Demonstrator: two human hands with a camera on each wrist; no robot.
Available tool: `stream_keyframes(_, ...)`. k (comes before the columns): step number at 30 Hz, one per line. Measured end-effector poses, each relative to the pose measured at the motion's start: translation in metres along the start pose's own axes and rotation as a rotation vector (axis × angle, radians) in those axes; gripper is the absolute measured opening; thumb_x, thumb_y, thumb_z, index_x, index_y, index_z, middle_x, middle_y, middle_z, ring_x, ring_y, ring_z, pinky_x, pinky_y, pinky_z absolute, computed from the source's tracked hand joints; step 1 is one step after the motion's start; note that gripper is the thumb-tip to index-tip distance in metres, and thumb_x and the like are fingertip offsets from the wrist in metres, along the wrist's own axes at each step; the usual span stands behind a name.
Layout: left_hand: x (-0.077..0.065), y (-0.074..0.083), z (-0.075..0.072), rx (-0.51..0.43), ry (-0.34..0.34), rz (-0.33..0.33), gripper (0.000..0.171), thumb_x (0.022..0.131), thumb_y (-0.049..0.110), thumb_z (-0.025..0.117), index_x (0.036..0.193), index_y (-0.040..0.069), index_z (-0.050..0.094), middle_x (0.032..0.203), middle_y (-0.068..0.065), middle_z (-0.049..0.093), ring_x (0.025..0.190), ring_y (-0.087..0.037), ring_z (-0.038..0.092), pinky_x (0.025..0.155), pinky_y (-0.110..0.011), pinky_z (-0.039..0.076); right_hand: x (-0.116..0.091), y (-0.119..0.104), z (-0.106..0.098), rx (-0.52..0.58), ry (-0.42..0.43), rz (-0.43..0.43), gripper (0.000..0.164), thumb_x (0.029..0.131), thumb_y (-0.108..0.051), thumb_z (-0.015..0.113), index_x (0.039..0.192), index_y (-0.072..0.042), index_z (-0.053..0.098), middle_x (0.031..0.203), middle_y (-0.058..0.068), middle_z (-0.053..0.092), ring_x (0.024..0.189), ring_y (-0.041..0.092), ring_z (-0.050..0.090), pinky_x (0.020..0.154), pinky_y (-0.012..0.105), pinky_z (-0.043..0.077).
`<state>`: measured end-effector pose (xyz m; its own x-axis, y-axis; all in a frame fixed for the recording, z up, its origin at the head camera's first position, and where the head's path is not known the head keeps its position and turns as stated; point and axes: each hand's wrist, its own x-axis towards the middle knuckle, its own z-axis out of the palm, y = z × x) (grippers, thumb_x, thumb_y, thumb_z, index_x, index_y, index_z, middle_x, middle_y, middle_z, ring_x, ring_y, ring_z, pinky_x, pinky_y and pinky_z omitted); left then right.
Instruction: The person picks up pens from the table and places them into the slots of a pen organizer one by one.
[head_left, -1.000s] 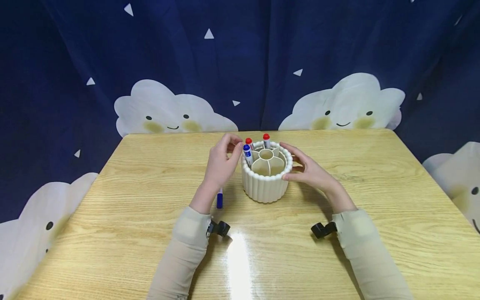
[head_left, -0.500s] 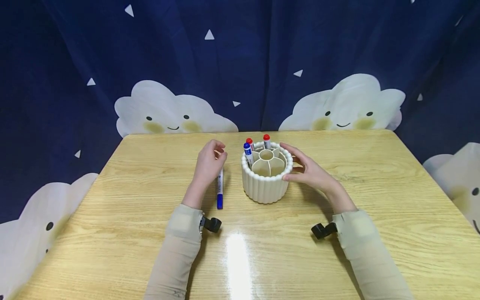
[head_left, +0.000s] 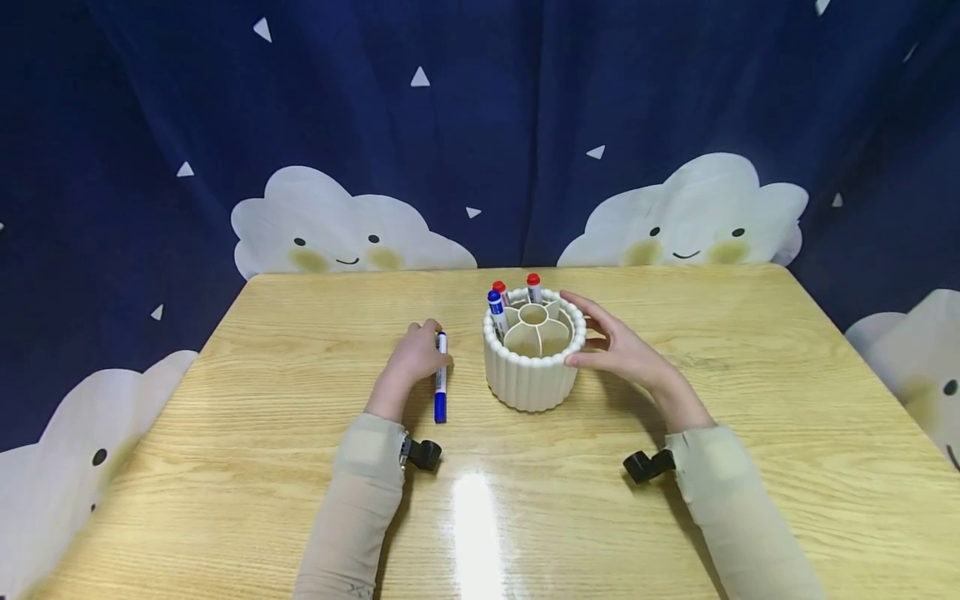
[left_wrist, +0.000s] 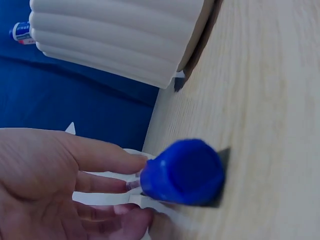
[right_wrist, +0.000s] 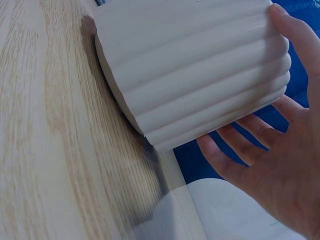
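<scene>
A white marker with a blue cap (head_left: 440,383) lies on the table, its cap toward me. My left hand (head_left: 417,354) is over its far part, thumb and fingers spread about the barrel. In the left wrist view the blue cap (left_wrist: 187,172) fills the middle, with the thumb tip right behind it. My right hand (head_left: 618,346) holds the round cream pen holder (head_left: 530,383) from the right, thumb at the near rim and fingers on the far side. A blue-capped marker (head_left: 497,312) and two red-capped markers (head_left: 534,287) stand in the holder's compartments.
The light wooden table (head_left: 262,400) ends at the back against a dark blue curtain (head_left: 480,125) with cloud prints. A small black camera (head_left: 426,455) is strapped to the left wrist, another camera (head_left: 639,467) to the right.
My left hand has moved from beside the holder's left rim to the left and down to the marker on the table. The right hand and the holder have stayed in place.
</scene>
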<state>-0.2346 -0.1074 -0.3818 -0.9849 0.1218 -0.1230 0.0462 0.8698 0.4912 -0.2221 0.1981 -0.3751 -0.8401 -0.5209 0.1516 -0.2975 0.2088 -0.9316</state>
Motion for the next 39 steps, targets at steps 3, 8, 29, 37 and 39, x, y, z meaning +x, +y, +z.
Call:
stream_keyframes(3,-0.001,0.000,0.001,-0.007,-0.007,-0.007,0.056,0.077,0.013,0.065,0.126,-0.002,0.044,0.115,-0.024,0.047,0.087,-0.030,0.052,0.075,-0.039,0.048,0.001,-0.001,-0.001,-0.003,-0.005,-0.004,0.084,0.077,-0.007,0.069,0.145,-0.021,0.022,0.147,0.003,0.026,0.126,0.026,0.034,0.100,0.045,0.035)
stream_keyframes(8,-0.002,0.002,0.002,-0.001,-0.016,0.005,0.054,0.076,0.010,0.062,0.126,-0.002,0.044,0.114,-0.023,0.049,0.086,-0.028,0.051,0.075,-0.038,0.048,0.001,-0.001,0.000,-0.006,-0.003,0.004,0.084,0.077,-0.006,0.069,0.145,-0.020,0.022,0.146,0.003,0.026,0.125,0.025,0.034,0.099,0.043,0.037)
stream_keyframes(29,-0.007,0.014,-0.023,-0.234,0.220,0.100,0.062,0.078,0.004,0.054,0.136,0.006,0.033,0.110,-0.017,0.049,0.085,-0.025,0.052,0.067,-0.032,0.047,0.000,-0.001,0.000,-0.009,0.002,0.008,0.084,0.077,-0.007,0.070,0.145,-0.022,0.022,0.146,0.002,0.027,0.125,0.023,0.035,0.099,0.043,0.037)
stream_keyframes(37,-0.019,0.029,-0.039,-0.309,0.382,0.198,0.061,0.079,0.002,0.055,0.136,0.010,0.035,0.108,-0.015,0.050,0.080,-0.024,0.056,0.066,-0.032,0.047,0.000,-0.001,0.000,-0.017,0.005,0.009,0.084,0.077,-0.007,0.070,0.144,-0.022,0.022,0.146,0.002,0.027,0.124,0.023,0.035,0.098,0.042,0.038)
stream_keyframes(39,-0.021,0.033,-0.042,-0.324,0.412,0.222,0.060,0.080,0.002,0.056,0.136,0.011,0.036,0.108,-0.014,0.050,0.080,-0.023,0.056,0.065,-0.031,0.047,0.000,-0.002,0.000,-0.016,0.004,0.009,0.084,0.077,-0.007,0.070,0.145,-0.021,0.022,0.147,0.002,0.026,0.125,0.024,0.035,0.098,0.042,0.038)
